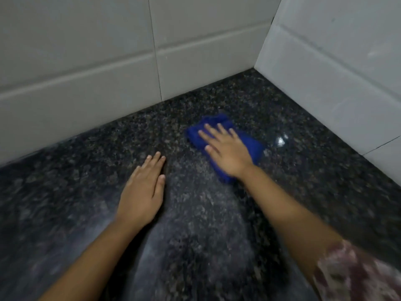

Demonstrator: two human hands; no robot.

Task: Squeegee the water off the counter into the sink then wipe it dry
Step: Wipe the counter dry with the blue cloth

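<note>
head view: i see right hand (225, 152) flat on blue cloth (249, 146), fingers (211, 132) spread open, pressing, not gripping. cloth lies on dark table (303, 170) near wall corner, long side running corner-to-me. left hand (143, 192) flat, open, empty, beside it.

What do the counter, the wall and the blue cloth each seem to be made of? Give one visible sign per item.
Counter: probably polished granite, dark and speckled with a glossy glint.
Wall: likely glazed ceramic tile, pale smooth panels with thin grout lines.
Blue cloth: soft fabric, maybe microfibre, bunched under the right hand.
</note>
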